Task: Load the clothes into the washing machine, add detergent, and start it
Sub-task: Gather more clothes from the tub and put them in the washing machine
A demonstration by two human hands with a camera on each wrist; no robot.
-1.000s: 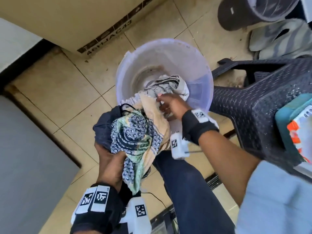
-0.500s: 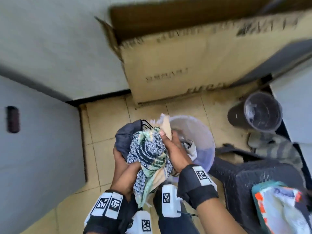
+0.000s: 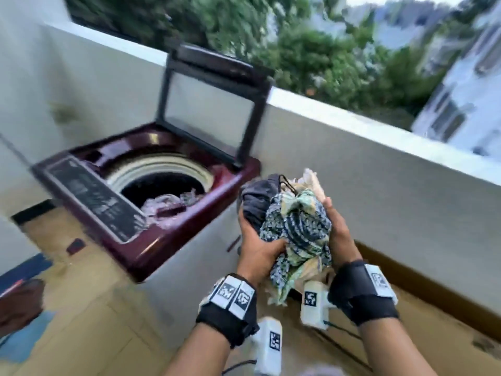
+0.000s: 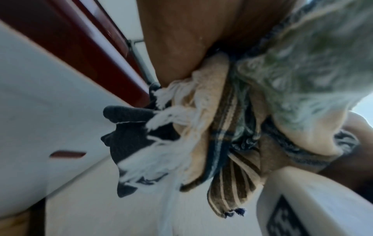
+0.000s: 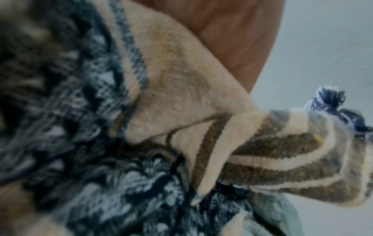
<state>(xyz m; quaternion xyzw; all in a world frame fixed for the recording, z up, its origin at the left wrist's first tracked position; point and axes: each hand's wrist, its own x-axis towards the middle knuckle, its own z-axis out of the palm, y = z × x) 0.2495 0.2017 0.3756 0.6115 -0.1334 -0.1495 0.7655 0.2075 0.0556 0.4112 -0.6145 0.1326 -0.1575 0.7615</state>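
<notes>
Two hands hold one bundle of clothes (image 3: 294,226) in the middle right of the head view. The left hand (image 3: 257,245) cups it from the left, and its fingers (image 3: 245,221) curl round a dark grey piece. The right hand (image 3: 339,234) presses the other side, with its fingers wrapped round the cloth. So both hands are grasping the bundle.

I can count at least three cloths in it. One is dark grey (image 3: 257,202). One has a blue, white and green pattern (image 3: 298,229). One is a tan towel (image 4: 232,183) with brown stripes and white fringe, which hangs down in the left wrist view. The right wrist view shows the same striped towel (image 5: 282,151) with a blue tassel at its end.

Each wrist has one black band with white marker tags.

To the left of the bundle, in the middle left of the head view, stands one dark red washing machine (image 3: 151,240). The bundle is near it, but not over its hole. Its one lid (image 3: 208,112) stands open. Some clothes (image 3: 170,202) already lie inside the drum.

Behind it runs a pale wall (image 3: 379,169). Green trees (image 3: 311,44) and buildings fill the top of the view. The picture is blurry.
</notes>
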